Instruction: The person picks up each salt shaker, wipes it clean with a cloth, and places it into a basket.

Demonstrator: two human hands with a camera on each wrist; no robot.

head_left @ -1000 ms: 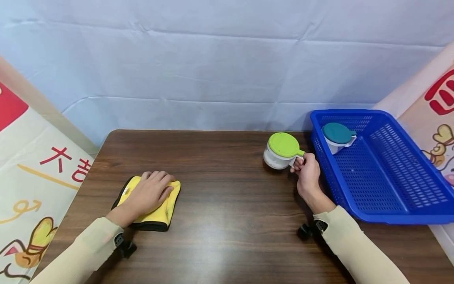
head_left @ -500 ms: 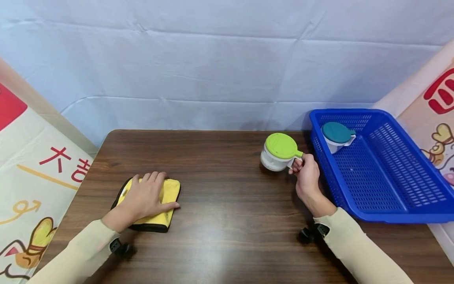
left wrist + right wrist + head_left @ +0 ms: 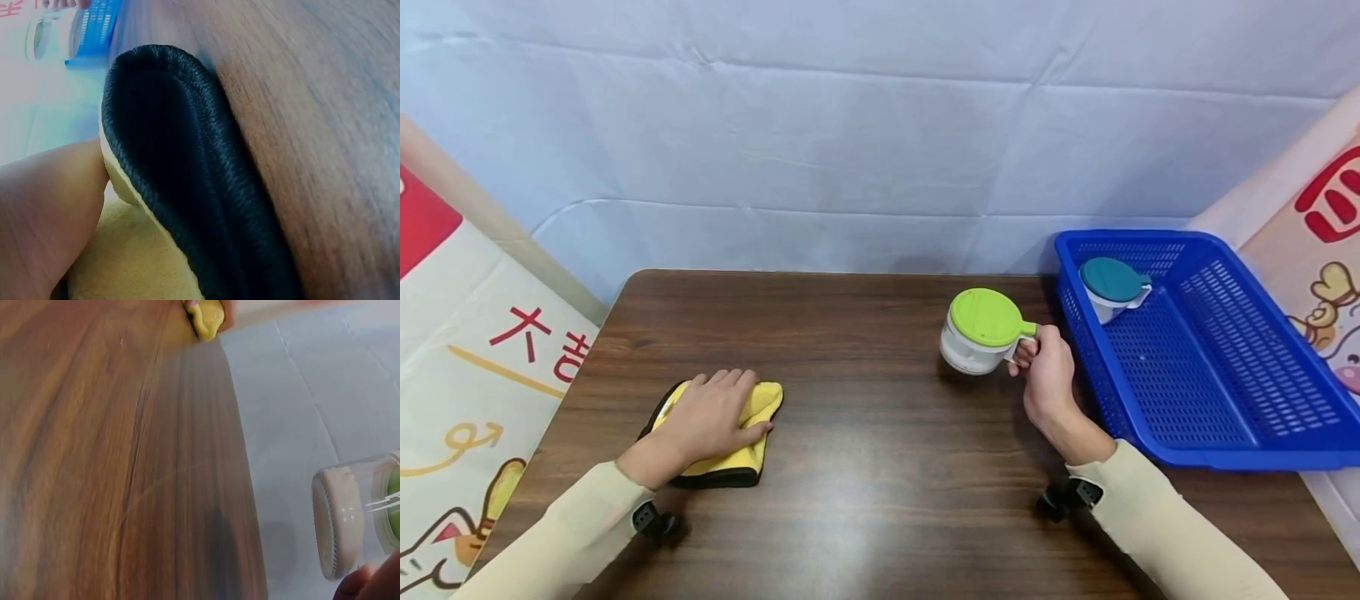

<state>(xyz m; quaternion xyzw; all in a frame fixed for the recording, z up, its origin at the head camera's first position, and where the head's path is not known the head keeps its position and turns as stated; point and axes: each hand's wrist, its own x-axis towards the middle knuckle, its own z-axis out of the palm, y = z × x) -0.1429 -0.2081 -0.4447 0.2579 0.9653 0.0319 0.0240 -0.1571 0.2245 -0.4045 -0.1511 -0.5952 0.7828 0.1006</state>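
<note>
My left hand (image 3: 703, 425) lies on a folded yellow cloth (image 3: 752, 458) with black edging, at the table's left. Its fingers reach the far edge and the thumb is out to the right. In the left wrist view, the thumb touches the fold of the cloth (image 3: 137, 250). With my right hand (image 3: 1048, 375) I grip the handle of a clear seasoning jar (image 3: 966, 352) with a lime-green lid (image 3: 987, 317). The jar hangs just above the table; the right wrist view shows its base and white contents (image 3: 344, 519).
A blue plastic basket (image 3: 1210, 459) stands to the right of my right hand. Inside its far left corner sits a similar jar with a teal lid (image 3: 1111, 279). A pale cloth backdrop (image 3: 850, 150) rises behind the brown wooden table (image 3: 850, 483).
The lime-lidded jar has moved left and nearer to me in my right hand. My left thumb has spread outward from the fingers; the cloth has stayed about where it was.
</note>
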